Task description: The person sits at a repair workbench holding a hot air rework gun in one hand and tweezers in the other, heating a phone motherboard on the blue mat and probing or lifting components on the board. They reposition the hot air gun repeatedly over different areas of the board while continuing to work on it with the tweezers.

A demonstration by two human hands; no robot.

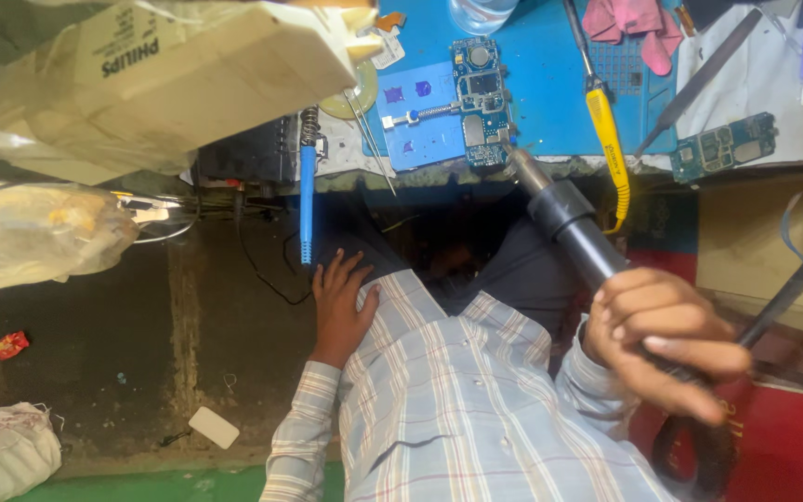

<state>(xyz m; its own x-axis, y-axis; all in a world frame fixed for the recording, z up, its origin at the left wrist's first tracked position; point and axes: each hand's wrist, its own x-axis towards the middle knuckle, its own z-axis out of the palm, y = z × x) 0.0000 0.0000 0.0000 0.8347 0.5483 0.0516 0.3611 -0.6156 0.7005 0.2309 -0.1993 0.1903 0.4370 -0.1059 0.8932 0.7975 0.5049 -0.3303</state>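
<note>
While its nozzle is pointed at the lower edge of a blue circuit board [482,100] at the top centre of the frame, a black hot-air tool [569,223] is held in the right hand [664,342] at the right of the frame, the grip closed tightly round the handle with the fingers wrapped over it. The board is clamped in a small holder on a blue mat [550,84] that covers the tabletop [773,139]. A dark cable [796,279] runs from the tool's handle toward the right edge.

The left hand [341,302] is laid flat on the person's lap at the centre of the frame, fingers spread and holding nothing, just beside the checked shirt [457,400]. Just above it, a blue-handled soldering iron [307,200] hangs down from the tabletop's edge.

On the mat, right of the board, a yellow-handled tool [604,130] is seen lying lengthwise, and a pink cloth [634,23] lies in the upper right. A second, green circuit board [725,146] rests further right on a white surface. A cream cardboard box [178,74] fills the upper left, with a clear plastic bag [34,232] below it. On the dark floor at the lower left, a small white rectangular object [213,427] and a red scrap [9,345] are visible.
</note>
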